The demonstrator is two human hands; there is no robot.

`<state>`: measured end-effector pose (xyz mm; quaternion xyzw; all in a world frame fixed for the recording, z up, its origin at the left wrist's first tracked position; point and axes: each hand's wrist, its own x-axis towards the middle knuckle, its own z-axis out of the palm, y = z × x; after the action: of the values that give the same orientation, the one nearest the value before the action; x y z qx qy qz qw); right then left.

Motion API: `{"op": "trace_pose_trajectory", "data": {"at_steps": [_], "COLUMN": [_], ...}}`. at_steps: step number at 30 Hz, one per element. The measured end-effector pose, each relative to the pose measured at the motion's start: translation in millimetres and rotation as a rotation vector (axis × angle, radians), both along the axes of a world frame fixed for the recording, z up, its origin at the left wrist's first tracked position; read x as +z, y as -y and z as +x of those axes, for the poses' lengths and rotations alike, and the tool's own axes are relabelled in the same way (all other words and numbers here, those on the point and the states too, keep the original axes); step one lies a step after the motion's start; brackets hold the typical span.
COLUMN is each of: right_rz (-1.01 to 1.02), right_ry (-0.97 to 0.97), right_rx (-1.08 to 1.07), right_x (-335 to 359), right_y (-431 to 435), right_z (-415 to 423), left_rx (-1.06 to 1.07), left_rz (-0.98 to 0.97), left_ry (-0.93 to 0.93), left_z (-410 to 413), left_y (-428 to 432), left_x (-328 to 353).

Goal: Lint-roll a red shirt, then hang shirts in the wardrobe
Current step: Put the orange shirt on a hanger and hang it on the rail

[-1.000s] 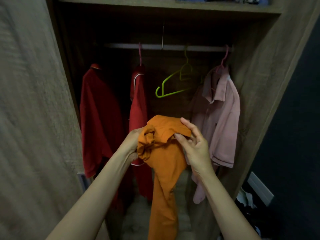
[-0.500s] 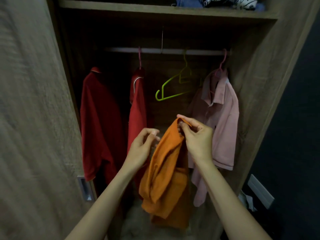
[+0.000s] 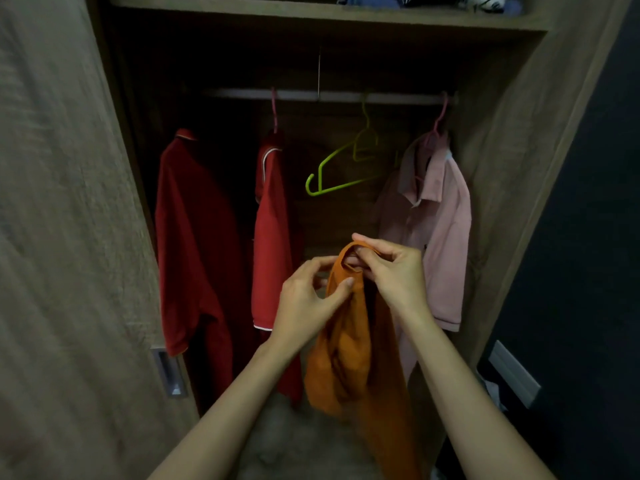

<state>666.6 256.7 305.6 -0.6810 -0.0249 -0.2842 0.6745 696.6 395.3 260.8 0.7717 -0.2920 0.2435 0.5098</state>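
The big wooden wardrobe [image 3: 512, 140] stands open, and its rail [image 3: 325, 96] runs across high above the fingers. Three shirts already hang there. A red shirt [image 3: 194, 237] hangs far off to the left of the fingers, and a second red shirt [image 3: 272, 237] hangs just left of them, turned side-on. A pink shirt [image 3: 440, 237] hangs just behind and to the right of the fingers. So it looks like a good part of the hanging is done. I cannot tell from here if a red shirt has been lint-rolled, and no lint roller shows. Next comes the orange shirt [image 3: 349, 358]. It is not hung up yet. It is bunched up and droops down below the fingers, out in front of the wardrobe. The right hand [image 3: 394, 271] is on the right side of it, and its fingers [image 3: 369, 252] are pinching the top fold of the orange cloth, which may be the collar. The left hand [image 3: 308, 299] is right beside it, and its thumb and fingers [image 3: 343, 284] are closed on the cloth a little lower. Both hands are holding the shirt and seem to be looking for the neck opening. A green hanger [image 3: 337, 174] hangs empty on the rail, up above the fingers and a bit behind them. I think the orange shirt still has to be opened out, slipped onto that hanger, and hooked on the rail between the red and pink shirts.
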Motion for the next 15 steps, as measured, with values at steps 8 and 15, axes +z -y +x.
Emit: {"op": "trace_pose_trajectory", "data": {"at_steps": [8, 15], "right_rz": [-0.112, 0.064], "right_ry": [0.019, -0.011], "right_rx": [-0.051, 0.097], "right_x": [-0.3, -16.3], "right_y": [6.1, -12.7], "right_z": [-5.4, -14.8], "left_rx": [-0.155, -0.42], "left_rz": [-0.383, -0.815], "left_ry": [-0.514, -0.896], "left_z": [9.4, 12.2], "left_y": [9.0, 15.7], "left_x": [15.1, 45.8]}}
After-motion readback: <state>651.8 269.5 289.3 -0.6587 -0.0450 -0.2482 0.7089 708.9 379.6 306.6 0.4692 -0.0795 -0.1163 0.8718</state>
